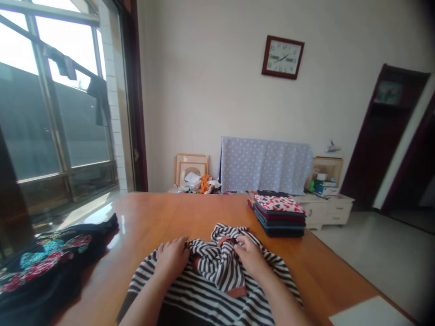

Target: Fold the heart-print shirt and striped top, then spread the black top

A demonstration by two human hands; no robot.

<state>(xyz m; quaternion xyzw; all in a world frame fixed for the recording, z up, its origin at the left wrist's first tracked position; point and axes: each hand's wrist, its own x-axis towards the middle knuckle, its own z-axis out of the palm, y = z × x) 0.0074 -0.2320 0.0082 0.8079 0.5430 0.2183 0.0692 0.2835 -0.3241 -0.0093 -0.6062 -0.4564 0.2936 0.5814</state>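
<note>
A black-and-white striped sweater (200, 294) with rust-coloured trim lies bunched on the wooden table in front of me. My left hand (172, 257) is closed on the fabric at its upper left edge, the fingers curled over the cloth. Near the rust-trimmed neckline, my right hand (250, 257) pinches the gathered stripes between thumb and fingers. Folds of a sleeve with a rust cuff (237, 291) lie between the two hands. Some of the fingertips are hidden in the cloth.
A stack of folded clothes (278, 215) stands at the table's far right. On the left lies a dark garment with a floral pattern (50, 262). A white sheet (372, 313) sits at the near right corner of the wooden table (170, 210). Behind it is a low cabinet (331, 212).
</note>
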